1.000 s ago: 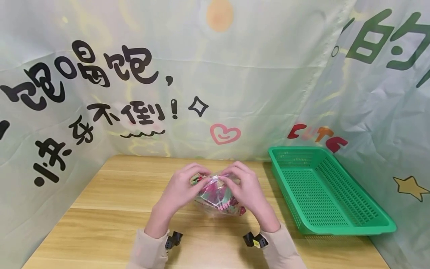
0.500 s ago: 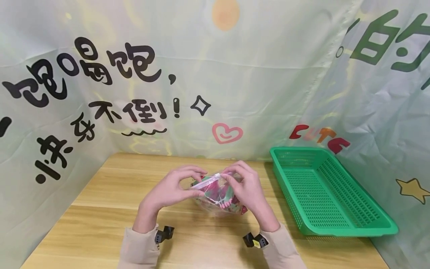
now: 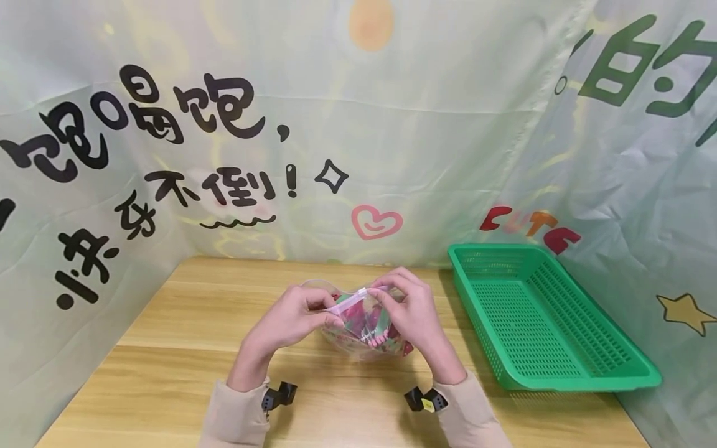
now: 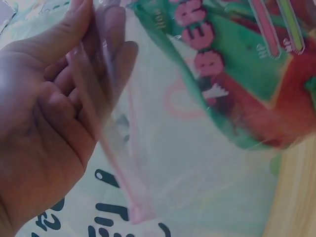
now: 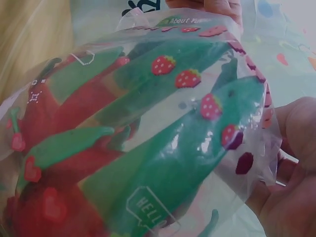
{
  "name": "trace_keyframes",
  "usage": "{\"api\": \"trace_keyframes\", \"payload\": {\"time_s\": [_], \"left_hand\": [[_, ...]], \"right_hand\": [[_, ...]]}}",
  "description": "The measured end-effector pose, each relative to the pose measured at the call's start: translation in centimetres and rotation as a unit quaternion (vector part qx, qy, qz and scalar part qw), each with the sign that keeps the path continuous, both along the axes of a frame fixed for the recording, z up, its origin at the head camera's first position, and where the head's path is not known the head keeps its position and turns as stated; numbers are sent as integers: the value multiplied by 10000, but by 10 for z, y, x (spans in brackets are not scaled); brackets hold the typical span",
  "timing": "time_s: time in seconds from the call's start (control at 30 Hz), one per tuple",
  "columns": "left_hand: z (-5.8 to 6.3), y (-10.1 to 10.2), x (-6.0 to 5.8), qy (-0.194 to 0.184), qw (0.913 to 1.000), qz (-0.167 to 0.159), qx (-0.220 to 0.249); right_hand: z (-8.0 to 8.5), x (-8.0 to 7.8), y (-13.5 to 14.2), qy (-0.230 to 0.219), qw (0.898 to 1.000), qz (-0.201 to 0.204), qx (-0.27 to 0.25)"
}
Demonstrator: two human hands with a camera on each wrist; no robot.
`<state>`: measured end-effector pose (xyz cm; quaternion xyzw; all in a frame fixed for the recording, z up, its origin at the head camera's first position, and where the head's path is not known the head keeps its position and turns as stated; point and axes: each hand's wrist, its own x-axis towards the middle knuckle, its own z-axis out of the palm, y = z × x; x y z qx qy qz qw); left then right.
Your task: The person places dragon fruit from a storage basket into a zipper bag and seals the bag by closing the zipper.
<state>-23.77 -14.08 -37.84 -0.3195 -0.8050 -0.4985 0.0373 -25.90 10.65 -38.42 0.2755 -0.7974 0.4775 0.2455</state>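
A clear zip bag (image 3: 364, 336) printed with strawberries and lettering stands over the middle of the table, its zip edge upward. Inside it is a red thing (image 5: 54, 212) with long green pointed tips, which looks like a dragon fruit. My left hand (image 3: 294, 315) pinches the left part of the zip strip (image 3: 347, 302) between thumb and fingers; the left wrist view shows the pink strip running past the fingers. By the white slider (image 3: 362, 291), my right hand (image 3: 411, 305) pinches the right part of the bag's mouth. Its fingertips are partly hidden by the bag in the right wrist view.
A green plastic basket (image 3: 493, 323) with perforated walls stands to the right on the wooden table (image 3: 185, 354). Behind and at both sides hang printed cloth walls (image 3: 437, 155). A black camera mount sits on each wrist.
My left hand moves left from the slider, its fingers parting, then pinches the left stretch of the zip strip. My right hand stays by the slider. The bag's mouth now tilts down to the left.
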Motion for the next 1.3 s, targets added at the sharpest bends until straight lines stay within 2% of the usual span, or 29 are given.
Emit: {"api": "trace_keyframes", "payload": {"time_s": [0.27,0.37,0.47,0.6,0.7,0.83,0.9,1.0,1.1,1.3], "left_hand": [[-4,8,-1,232,9981,-542,176],[-4,10,-1,167,9968,-779,110],[-2,12,0,-32,9967,-805,50],[-1,13,1,-267,9984,-499,-67],[1,11,3,-213,9995,-87,-197],[4,11,5,390,9971,635,-134],[6,15,5,837,9915,995,-56],[6,23,4,1366,9814,1349,-50],[5,32,3,1556,9763,1495,-187],[2,42,3,1516,9753,1568,-357]], "right_hand": [[2,1,0,-144,9998,-31,-105],[2,1,-1,-172,9998,-17,-92],[2,1,0,-190,9998,4,-105],[1,1,1,-217,9997,6,-135],[1,2,1,-228,9996,41,-134],[1,2,0,-183,9997,119,-135],[1,2,0,-140,9997,152,-140],[1,1,-1,-102,9997,181,-159],[1,1,-1,-87,9996,201,-157],[0,1,-1,-82,9996,242,-117]]}}
